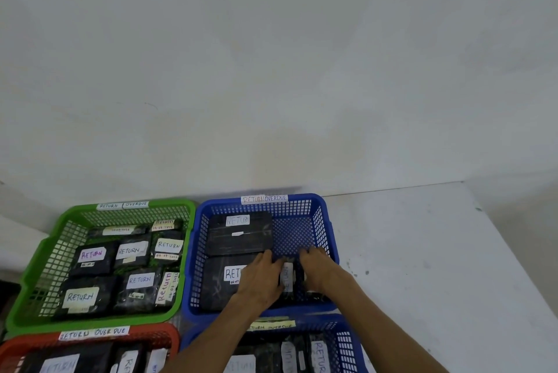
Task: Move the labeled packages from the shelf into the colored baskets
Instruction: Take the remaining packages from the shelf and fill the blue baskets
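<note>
White table (422, 252), green basket (42, 267), two blue baskets (326, 236), red basket (169, 335)

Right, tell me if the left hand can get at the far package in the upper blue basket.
Probably yes. The left hand is already inside the blue basket, just short of the far package, which lies flat and uncovered with nothing between them.
</note>
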The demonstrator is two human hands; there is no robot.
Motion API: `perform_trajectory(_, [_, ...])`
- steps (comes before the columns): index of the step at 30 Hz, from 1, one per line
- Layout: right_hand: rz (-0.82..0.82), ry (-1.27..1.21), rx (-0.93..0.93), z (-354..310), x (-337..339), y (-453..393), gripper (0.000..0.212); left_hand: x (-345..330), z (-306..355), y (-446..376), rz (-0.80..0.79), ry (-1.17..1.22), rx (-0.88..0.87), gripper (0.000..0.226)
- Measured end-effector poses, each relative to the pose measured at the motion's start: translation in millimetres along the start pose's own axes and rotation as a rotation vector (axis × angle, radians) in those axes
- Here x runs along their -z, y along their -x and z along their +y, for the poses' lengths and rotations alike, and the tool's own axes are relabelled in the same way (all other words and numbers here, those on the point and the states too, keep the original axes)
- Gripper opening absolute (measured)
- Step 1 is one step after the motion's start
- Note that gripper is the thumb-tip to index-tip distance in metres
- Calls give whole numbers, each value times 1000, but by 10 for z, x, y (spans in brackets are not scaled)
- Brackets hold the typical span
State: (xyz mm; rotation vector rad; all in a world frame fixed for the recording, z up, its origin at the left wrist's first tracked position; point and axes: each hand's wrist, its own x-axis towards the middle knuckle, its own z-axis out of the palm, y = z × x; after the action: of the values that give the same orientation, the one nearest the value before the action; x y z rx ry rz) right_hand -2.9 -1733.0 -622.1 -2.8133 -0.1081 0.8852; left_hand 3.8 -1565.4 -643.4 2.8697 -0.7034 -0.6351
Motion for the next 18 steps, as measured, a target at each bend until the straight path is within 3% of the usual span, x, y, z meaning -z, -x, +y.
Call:
perform_trajectory(8, [63, -87, 50, 7, -51, -42, 65, -46, 15, 15, -17, 1, 47, 53])
perform_trajectory(14, [-16, -47, 18, 52, -44, 12, 86, -43, 22, 41, -44, 8, 20, 77])
perform_trajectory(18, [14, -84, -3, 66, -67, 12, 79, -49, 32, 25, -57, 5, 26, 79])
